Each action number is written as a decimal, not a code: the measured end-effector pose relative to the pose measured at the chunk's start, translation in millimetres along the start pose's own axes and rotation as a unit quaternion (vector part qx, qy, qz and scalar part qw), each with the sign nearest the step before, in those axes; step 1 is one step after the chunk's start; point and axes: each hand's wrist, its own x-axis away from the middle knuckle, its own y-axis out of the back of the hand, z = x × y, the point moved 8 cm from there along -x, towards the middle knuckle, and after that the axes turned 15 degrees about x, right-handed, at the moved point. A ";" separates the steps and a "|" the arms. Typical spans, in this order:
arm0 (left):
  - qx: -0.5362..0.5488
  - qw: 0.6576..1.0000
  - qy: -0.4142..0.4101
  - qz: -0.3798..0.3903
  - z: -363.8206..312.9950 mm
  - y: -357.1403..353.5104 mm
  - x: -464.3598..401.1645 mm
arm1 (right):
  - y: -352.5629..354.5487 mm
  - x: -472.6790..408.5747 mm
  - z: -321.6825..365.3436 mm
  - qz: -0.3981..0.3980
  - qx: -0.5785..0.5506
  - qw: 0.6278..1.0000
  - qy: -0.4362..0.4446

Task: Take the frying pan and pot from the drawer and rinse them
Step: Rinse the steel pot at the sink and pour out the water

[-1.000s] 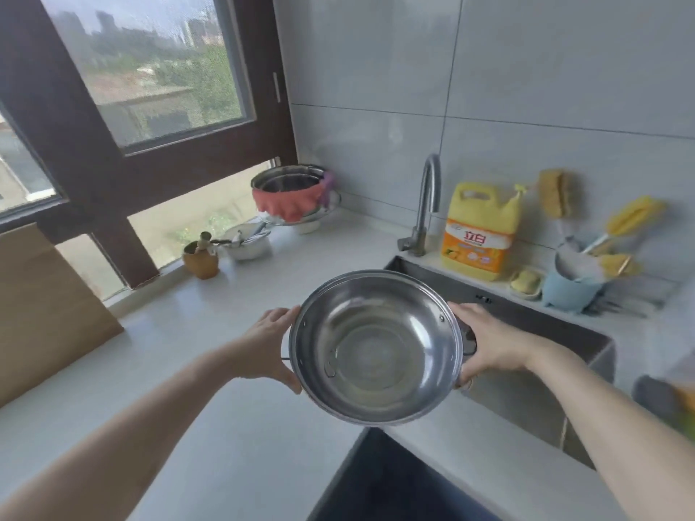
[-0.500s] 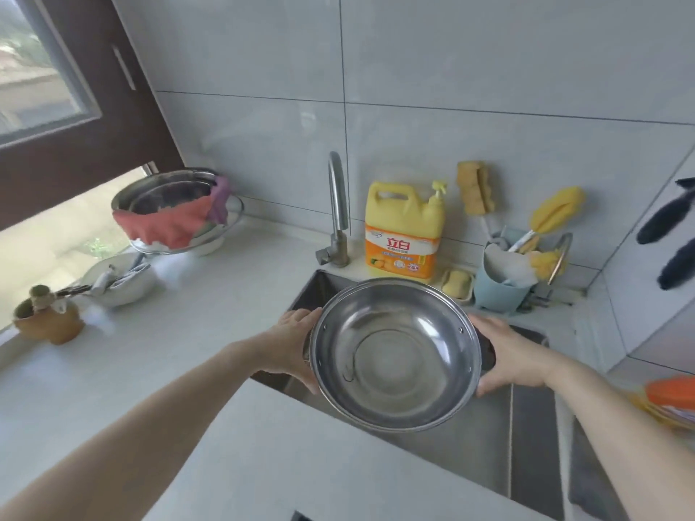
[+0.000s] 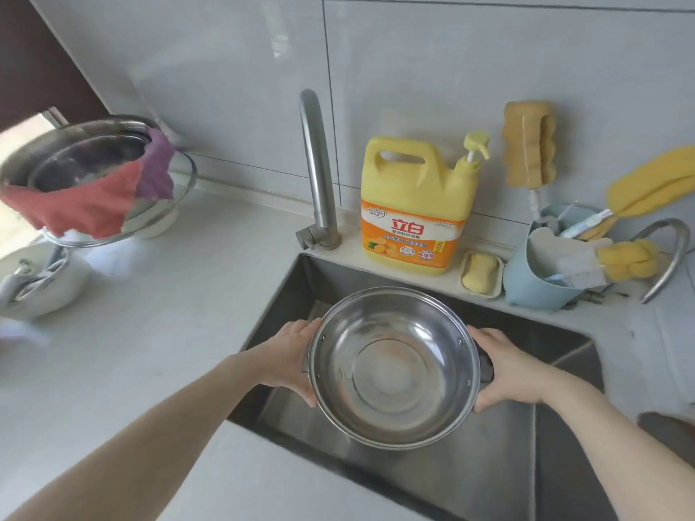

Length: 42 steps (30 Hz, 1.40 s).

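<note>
Now | pot (image 3: pixel 391 370) out of drawer, between both hands' fingers (image 3: pixel 297 329) over sink (image 3: pixel 286 295) | fingers grip its handles (tap (image 3: pixel 317 171) dry) | rinsing not started; frying pan unseen

Pot (image 3: pixel 395 368) carried from over the counter to above sink (image 3: pixel 489 464), w/ both hands.

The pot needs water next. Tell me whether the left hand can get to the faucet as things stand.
Probably not yet. The left hand grips one side of the pot over the sink, the right hand the other. The path to the faucet looks clear, but the left grip must let go first.
</note>
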 end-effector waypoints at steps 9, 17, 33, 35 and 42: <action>-0.011 0.999 0.048 0.000 78.9 -57.4 -42.8 | -78.7 -69.5 -17.6 0.004 -0.039 0.999 0.004; -0.071 0.992 0.107 -0.003 126.4 -82.6 -69.0 | -128.1 -115.1 -20.6 -0.015 -0.016 1.000 0.010; 0.191 0.922 0.040 -0.333 63.3 20.2 -58.1 | -134.6 -116.8 -19.9 -0.012 0.019 1.000 0.000; 0.256 0.865 0.031 -0.430 45.9 61.0 -57.8 | -135.2 -117.7 -20.6 -0.010 0.022 1.000 -0.003; 0.326 0.842 0.089 -0.421 13.9 118.9 -112.0 | -135.8 -120.8 -22.7 -0.010 0.030 1.000 0.003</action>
